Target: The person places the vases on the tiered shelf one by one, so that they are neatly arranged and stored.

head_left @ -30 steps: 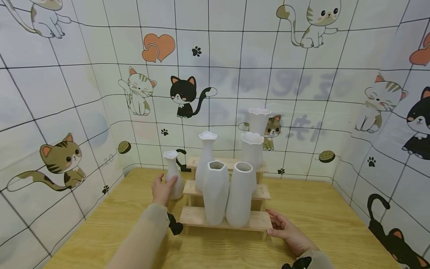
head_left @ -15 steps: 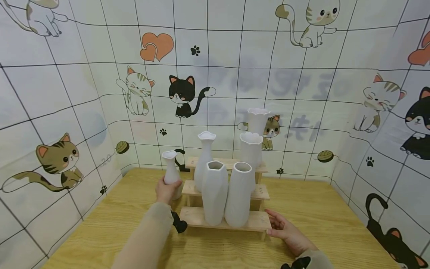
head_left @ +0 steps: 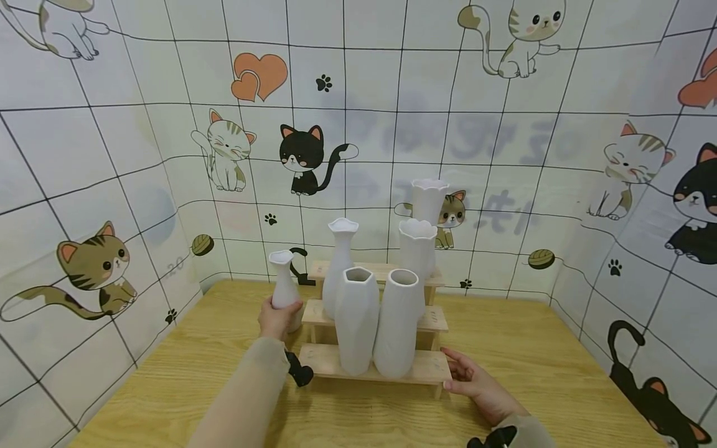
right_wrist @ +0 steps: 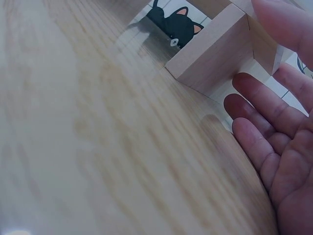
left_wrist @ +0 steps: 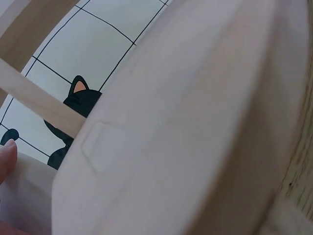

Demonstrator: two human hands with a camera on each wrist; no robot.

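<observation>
My left hand (head_left: 276,318) grips a small white flared-neck vase (head_left: 284,286) around its body, beside the left end of a three-step wooden display stand (head_left: 319,362). In the left wrist view a fingertip shows against the small vase (left_wrist: 29,196), while a white faceted vase (left_wrist: 146,122) fills the middle. At the stand's right end, my right hand (head_left: 476,389) holds the lowest step between thumb and forefinger. Its other fingers (right_wrist: 254,132) are loosely bent under the step.
The faceted vase (head_left: 356,323) and a smooth round vase (head_left: 395,330) lean close together on the lowest step. Behind them stand a tall flared vase (head_left: 339,267) and two frilled-rim vases (head_left: 418,252). Cat-print sheeting (head_left: 370,143) surrounds the wooden table (head_left: 521,348).
My left fingers, at first loosely beside the small vase, have wrapped around its body; it stays at its spot. The right hand keeps its place at the stand's end.
</observation>
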